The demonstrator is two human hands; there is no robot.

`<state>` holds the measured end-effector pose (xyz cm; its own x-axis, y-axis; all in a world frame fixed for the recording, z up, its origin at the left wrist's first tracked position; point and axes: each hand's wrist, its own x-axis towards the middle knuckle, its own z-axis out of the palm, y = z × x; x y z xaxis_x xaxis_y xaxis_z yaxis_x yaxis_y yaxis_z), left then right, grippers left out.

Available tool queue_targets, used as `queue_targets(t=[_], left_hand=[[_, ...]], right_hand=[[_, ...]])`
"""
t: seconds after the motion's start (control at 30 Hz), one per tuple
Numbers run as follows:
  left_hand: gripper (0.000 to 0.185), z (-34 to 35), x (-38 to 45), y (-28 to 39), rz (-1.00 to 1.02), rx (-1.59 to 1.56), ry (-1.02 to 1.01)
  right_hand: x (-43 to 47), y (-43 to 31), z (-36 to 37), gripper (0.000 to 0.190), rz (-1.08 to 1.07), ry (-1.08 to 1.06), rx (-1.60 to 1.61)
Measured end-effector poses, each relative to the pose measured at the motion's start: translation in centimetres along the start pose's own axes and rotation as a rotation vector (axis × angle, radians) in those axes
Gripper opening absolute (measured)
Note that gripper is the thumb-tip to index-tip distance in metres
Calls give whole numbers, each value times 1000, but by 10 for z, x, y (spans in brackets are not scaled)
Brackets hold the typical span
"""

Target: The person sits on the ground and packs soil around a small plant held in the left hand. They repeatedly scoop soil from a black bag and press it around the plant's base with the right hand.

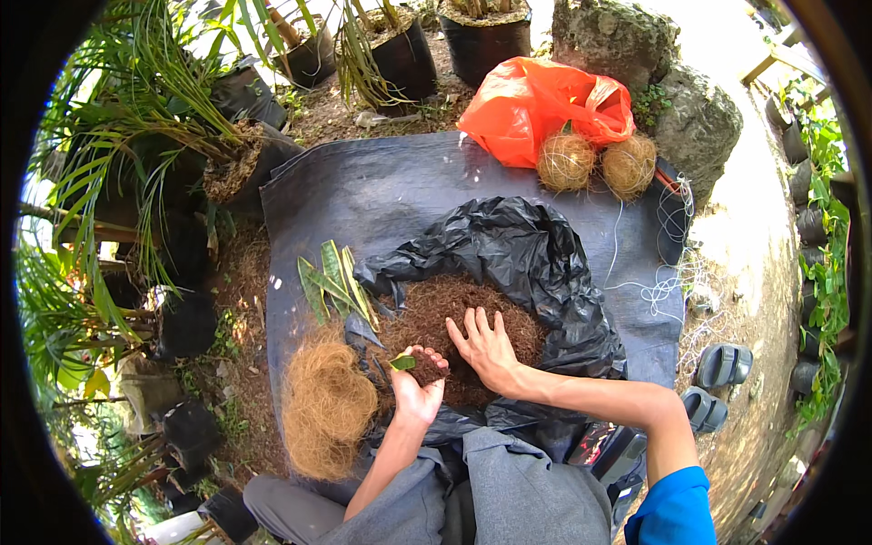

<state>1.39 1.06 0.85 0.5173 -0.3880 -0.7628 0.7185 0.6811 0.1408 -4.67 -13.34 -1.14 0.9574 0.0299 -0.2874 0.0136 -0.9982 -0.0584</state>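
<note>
My left hand (417, 398) cups a clump of dark brown growing mix (429, 368), with a short green leaf piece (402, 362) sticking out of it. My right hand (489, 353) rests palm down, fingers spread, on the heap of brown fibrous mix (449, 306); nothing is seen in its grip. That heap lies in an opened black plastic bag (518, 235) bunched around it. Left of the heap are several cut variegated leaf pieces (334, 279), which look like snake plant. A pile of loose tan coconut fibre (323, 409) sits beside my left forearm.
On the dark tarp (354, 184), two string-wrapped fibre balls (565, 161) touch an orange plastic bag (521, 102). Tangled white string (671, 286) trails over the right edge near sandals (723, 364). Rocks (698, 122) and potted plants (402, 65) border the far side.
</note>
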Motion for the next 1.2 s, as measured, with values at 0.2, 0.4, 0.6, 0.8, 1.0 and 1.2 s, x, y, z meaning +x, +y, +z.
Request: queue_targets(t=[0.2, 0.4, 0.6, 0.8, 1.0, 1.2], left_hand=[[17, 0, 0, 0, -2, 3, -2], [17, -2, 0, 1, 3, -2, -5], [17, -2, 2, -3, -18, -10, 0], [16, -4, 2, 2, -3, -19, -5], [16, -4, -1, 3, 26, 9, 1], [16, -3, -1, 3, 10, 10, 1]], right_hand=[[-5, -7, -2, 69, -32, -19, -33], [-8, -2, -1, 70, -39, 28, 54], [-6, 3, 6, 69, -37, 51, 77], [-4, 1, 12, 73, -21, 105, 107], [4, 16, 5, 61, -77, 104, 223], [17, 43, -14, 57, -57, 25, 661]])
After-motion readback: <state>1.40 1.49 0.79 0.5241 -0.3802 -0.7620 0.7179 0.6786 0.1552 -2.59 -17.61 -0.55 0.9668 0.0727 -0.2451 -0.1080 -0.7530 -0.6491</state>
